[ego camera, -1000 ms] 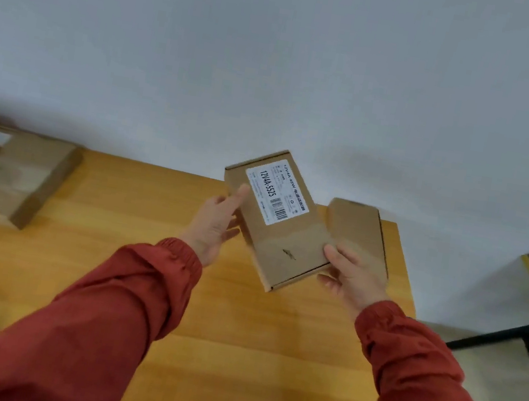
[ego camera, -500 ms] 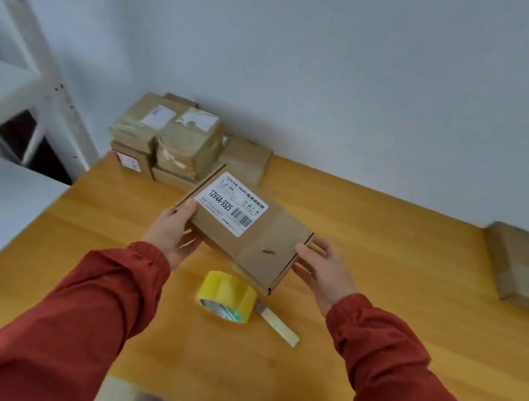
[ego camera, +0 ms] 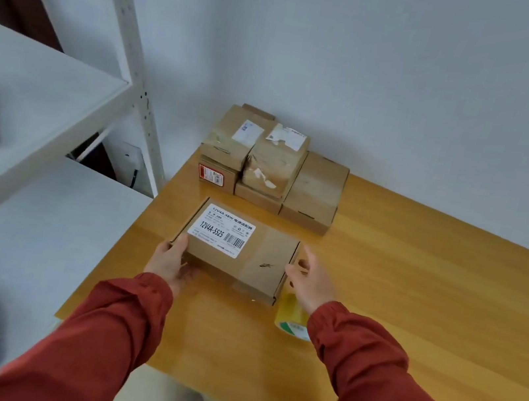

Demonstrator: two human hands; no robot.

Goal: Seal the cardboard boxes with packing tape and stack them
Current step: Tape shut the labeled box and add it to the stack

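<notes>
Box (ego camera: 237, 251) levelled, long axis left-right, label left

I can read one white label (ego camera: 222, 231) on top of the box (ego camera: 259, 269): "12V4A 48W" and Chinese characters along its top line, "12V4A-5525" in large print below, with a barcode beside it. Its small print and the labels on the stacked boxes (ego camera: 317, 188) are too blurred to read.
</notes>
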